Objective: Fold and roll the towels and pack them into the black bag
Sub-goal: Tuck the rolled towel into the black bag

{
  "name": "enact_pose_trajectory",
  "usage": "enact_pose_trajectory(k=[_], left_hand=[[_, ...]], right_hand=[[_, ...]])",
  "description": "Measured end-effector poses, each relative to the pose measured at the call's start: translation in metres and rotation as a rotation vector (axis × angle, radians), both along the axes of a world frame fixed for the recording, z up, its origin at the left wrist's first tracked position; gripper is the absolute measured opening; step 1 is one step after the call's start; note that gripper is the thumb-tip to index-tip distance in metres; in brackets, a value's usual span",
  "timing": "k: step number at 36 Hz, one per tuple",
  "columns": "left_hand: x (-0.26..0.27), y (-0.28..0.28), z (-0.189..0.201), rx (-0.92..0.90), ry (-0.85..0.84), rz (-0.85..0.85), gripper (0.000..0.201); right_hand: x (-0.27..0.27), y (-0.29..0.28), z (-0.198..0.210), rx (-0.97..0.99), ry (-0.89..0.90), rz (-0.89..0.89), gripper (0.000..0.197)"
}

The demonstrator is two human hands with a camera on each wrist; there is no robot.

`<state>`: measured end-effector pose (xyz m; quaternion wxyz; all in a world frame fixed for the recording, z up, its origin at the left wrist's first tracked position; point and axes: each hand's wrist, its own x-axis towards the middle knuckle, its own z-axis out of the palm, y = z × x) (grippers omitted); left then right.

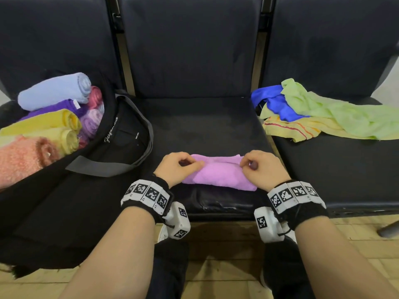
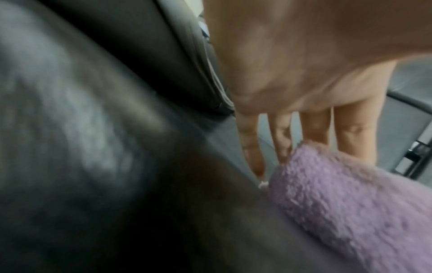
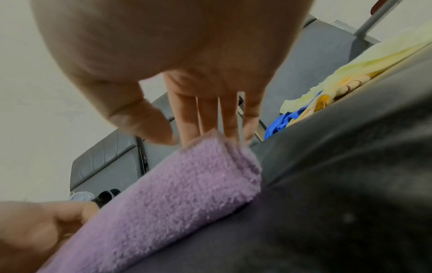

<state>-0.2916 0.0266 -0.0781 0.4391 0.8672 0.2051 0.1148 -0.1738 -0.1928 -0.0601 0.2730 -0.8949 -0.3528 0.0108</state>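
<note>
A lilac towel (image 1: 218,172) lies partly rolled across the front of the middle black seat (image 1: 205,126). My left hand (image 1: 181,166) grips its left end, fingers curled over the far side of the roll and thumb on top. My right hand (image 1: 257,166) holds the right end the same way. In the left wrist view, the fingers (image 2: 282,140) reach down behind the lilac towel (image 2: 350,203). In the right wrist view, thumb and fingers (image 3: 187,120) meet at the top edge of the lilac towel (image 3: 175,194). The black bag (image 1: 86,190) lies open on the left seat.
Several rolled towels fill the bag's mouth, among them a light blue one (image 1: 54,91), a yellow one (image 1: 43,121) and a peach one (image 1: 21,156). On the right seat lie loose green (image 1: 334,111), blue (image 1: 276,102) and yellow striped (image 1: 287,128) towels. Wooden floor (image 1: 226,244) lies below.
</note>
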Motion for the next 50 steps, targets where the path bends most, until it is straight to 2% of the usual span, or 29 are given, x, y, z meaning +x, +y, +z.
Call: enact_pose_trajectory(k=[2, 4, 8, 10, 12, 15, 17, 20, 25, 30, 32, 34, 36, 41, 43, 46, 47, 50], left_hand=[[-0.002, 0.000, 0.002, -0.057, 0.062, -0.023, 0.006], [-0.001, 0.002, 0.001, -0.057, 0.140, -0.061, 0.017], [0.000, 0.001, -0.002, 0.076, 0.284, -0.134, 0.043], [0.001, -0.001, -0.002, 0.066, 0.268, -0.123, 0.041], [0.003, -0.002, 0.000, -0.015, 0.231, -0.065, 0.034], [0.005, 0.000, 0.003, -0.202, 0.167, 0.018, 0.038], [0.006, 0.001, 0.004, -0.276, 0.152, 0.083, 0.028], [0.007, 0.004, 0.002, -0.337, 0.140, 0.144, 0.009], [0.010, 0.006, 0.001, -0.326, 0.203, 0.182, 0.018], [0.015, 0.006, -0.003, -0.248, 0.214, 0.148, 0.006], [0.016, 0.007, -0.005, -0.222, 0.217, 0.106, 0.009], [0.015, 0.008, -0.006, -0.187, 0.209, 0.064, 0.007], [0.014, 0.011, -0.009, -0.133, 0.194, 0.039, 0.013], [0.009, 0.012, -0.009, 0.104, 0.186, -0.014, 0.025], [0.007, 0.011, -0.006, 0.041, 0.119, -0.030, 0.022], [0.005, 0.008, -0.001, -0.043, 0.092, -0.004, 0.012], [0.004, 0.007, 0.003, -0.067, 0.124, -0.003, 0.015], [0.000, 0.003, 0.010, -0.091, 0.295, -0.041, 0.065]], right_hand=[[-0.001, -0.004, 0.004, 0.018, 0.104, -0.005, 0.016], [-0.002, -0.007, 0.007, -0.077, 0.163, 0.025, 0.027], [-0.005, -0.005, 0.007, -0.348, 0.151, 0.069, 0.046], [-0.006, -0.001, 0.005, -0.387, 0.142, 0.052, 0.045], [-0.005, 0.000, 0.004, -0.330, 0.187, 0.030, 0.038], [-0.005, -0.004, 0.009, -0.098, 0.372, -0.014, 0.026], [-0.006, -0.004, 0.011, -0.003, 0.437, -0.033, 0.023], [-0.006, -0.001, 0.011, 0.017, 0.485, -0.054, 0.023], [-0.005, 0.002, 0.007, -0.009, 0.522, -0.098, 0.019], [0.000, 0.002, 0.005, -0.044, 0.463, -0.133, 0.015], [0.001, 0.001, 0.002, -0.076, 0.450, -0.143, 0.011], [0.003, -0.001, 0.001, -0.167, 0.405, -0.141, 0.019], [0.006, -0.001, 0.001, -0.268, 0.311, -0.115, 0.030], [0.003, 0.000, 0.000, -0.203, 0.163, 0.033, 0.043], [0.000, 0.001, 0.001, -0.182, 0.112, 0.042, 0.043], [-0.002, 0.002, 0.006, -0.265, 0.046, 0.020, 0.043], [-0.004, 0.002, 0.008, -0.313, 0.056, 0.023, 0.048], [-0.008, 0.004, 0.010, -0.466, 0.081, 0.047, 0.067]])
